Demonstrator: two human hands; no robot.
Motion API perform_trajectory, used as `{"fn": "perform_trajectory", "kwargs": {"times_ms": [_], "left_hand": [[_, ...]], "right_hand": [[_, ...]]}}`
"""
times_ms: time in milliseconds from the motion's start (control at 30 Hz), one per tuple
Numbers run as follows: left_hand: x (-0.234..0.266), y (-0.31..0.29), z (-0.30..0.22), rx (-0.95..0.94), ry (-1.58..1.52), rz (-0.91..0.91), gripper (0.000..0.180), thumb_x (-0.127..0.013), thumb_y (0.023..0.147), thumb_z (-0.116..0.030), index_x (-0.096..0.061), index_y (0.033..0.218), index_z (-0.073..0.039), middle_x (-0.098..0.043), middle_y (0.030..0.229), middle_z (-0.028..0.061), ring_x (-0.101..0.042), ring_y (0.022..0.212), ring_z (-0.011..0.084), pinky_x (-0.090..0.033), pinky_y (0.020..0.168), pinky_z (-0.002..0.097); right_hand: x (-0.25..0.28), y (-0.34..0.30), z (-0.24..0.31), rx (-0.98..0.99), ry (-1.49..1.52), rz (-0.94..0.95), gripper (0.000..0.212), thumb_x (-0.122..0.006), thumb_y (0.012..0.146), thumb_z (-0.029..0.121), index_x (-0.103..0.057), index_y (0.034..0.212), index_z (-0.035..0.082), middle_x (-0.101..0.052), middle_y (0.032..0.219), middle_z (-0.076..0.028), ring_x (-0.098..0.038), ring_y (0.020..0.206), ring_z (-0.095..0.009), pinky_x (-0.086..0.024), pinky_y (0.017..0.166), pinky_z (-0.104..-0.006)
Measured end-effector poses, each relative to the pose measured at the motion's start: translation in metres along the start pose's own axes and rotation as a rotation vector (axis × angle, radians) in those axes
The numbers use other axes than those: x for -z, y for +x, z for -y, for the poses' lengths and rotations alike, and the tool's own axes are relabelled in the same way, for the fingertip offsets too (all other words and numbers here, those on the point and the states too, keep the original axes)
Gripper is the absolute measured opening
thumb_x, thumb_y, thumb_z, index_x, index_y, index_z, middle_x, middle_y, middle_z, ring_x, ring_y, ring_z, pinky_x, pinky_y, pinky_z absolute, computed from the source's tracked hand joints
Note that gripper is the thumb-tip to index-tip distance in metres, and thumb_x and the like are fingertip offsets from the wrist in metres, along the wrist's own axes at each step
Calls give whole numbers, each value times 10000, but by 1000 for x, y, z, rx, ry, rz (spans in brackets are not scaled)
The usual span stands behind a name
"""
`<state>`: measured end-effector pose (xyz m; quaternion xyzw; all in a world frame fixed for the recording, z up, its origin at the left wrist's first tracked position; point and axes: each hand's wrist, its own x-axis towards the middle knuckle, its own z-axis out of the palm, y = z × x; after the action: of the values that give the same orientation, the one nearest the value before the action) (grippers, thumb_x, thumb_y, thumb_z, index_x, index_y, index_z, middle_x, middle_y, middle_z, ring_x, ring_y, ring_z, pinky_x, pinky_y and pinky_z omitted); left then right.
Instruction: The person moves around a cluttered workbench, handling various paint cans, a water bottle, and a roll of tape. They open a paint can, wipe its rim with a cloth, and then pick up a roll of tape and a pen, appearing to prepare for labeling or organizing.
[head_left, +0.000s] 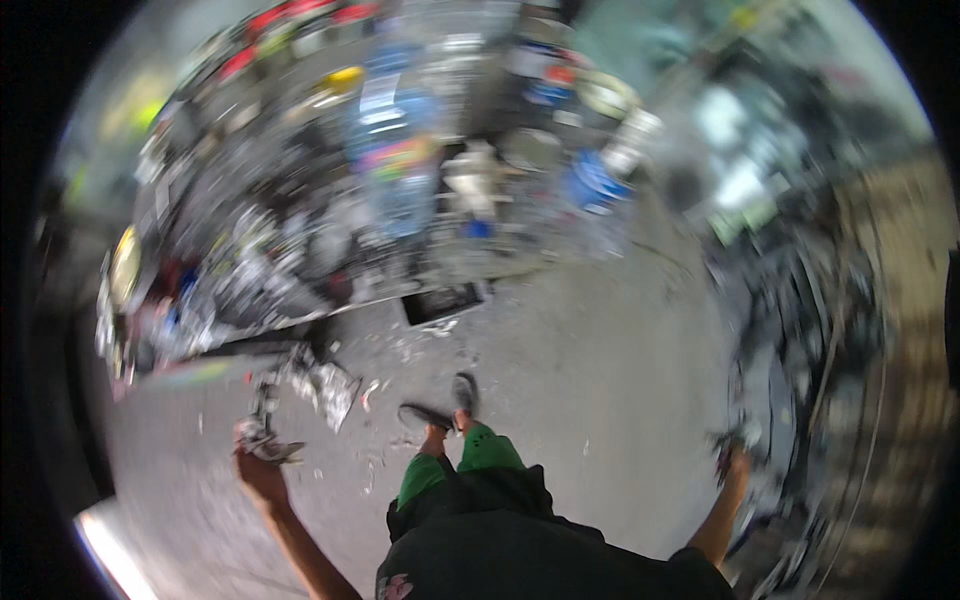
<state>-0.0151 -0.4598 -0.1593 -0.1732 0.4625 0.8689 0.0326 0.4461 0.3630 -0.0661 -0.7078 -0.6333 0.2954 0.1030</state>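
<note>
My left hand (260,478) is out to the left above the floor, closed around a crumpled silvery-grey piece (264,442) whose kind I cannot make out. On the other side, my right hand (736,468) is held low, close to a pile of dark scrap at the right. It appears closed on something small and dark (722,450), too blurred to name. Ahead of me stands a table (385,292) heaped with mixed items. Among them are a large clear plastic bottle (400,195) with a colourful label and a blue-and-white can (597,182).
Beneath the table's near edge sits a dark open box (442,304). Crumpled foil-like scraps (325,385) lie on the grey floor (620,350) at the left. Dark sheets and strips (785,330) are piled along the right, beside a cable (868,450) and a light brownish surface (915,300).
</note>
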Motion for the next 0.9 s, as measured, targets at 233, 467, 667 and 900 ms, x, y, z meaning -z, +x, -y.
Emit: {"fn": "perform_trajectory", "kwargs": {"times_ms": [233,467,667,900], "left_hand": [[-163,77,-85,-1381,2239,-96,408,-668,860,-216,-571,1188,7,-638,1134,134,-598,1054,253,-475,933,347],[-227,114,-79,-1361,2313,11,512,-552,889,-373,-509,1311,-86,-492,1370,22,-442,1262,175,-279,1091,327],[-215,32,-107,-1270,1997,-126,353,-701,777,-203,-652,1090,-48,-661,1093,122,-616,1003,308,-488,887,412],[-235,86,-48,-1,23,122,529,-543,826,-290,-499,1305,-71,-610,1176,74,-568,1088,233,-442,938,396]], "right_hand": [[121,-29,70,284,499,-962,328,-612,938,322,-595,863,3,-576,686,-64,-412,516,-135,-349,461,-302],[-81,-90,-292,-344,-359,-294,344,-583,940,323,-616,982,-17,-637,851,-135,-495,634,-196,-423,566,-348],[-243,-249,-330,-456,-285,374,350,-560,941,337,-629,996,-1,-650,880,-131,-540,706,-220,-453,624,-369],[-258,-238,-365,293,-561,416,362,-532,943,354,-645,1013,18,-664,914,-127,-591,790,-248,-487,693,-393]]}}
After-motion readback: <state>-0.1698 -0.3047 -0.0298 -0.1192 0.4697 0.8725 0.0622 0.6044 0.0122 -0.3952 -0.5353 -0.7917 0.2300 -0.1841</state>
